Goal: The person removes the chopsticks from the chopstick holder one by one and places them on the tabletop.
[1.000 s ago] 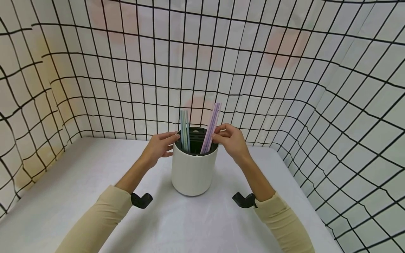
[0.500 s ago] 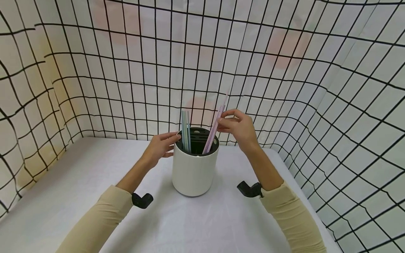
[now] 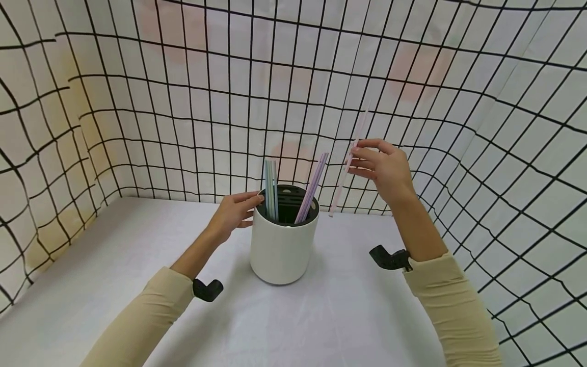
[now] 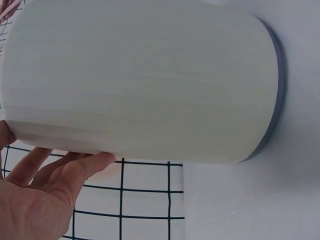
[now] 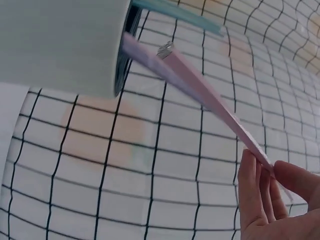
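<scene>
My right hand (image 3: pixel 382 168) pinches a pale pink stick (image 5: pixel 210 96) in bent fingers, clear of the pot (image 3: pixel 282 255) and to its right; its thin top fades against the black mesh (image 3: pixel 249 96) in the head view, though the right wrist view shows a squared grey end. My left hand (image 3: pixel 232 211) grips the pot's rim, fingertips partly hidden, and I can't make out where the purple sticks (image 3: pixel 313 188) and bluish sticks (image 3: pixel 270 188) end inside.
</scene>
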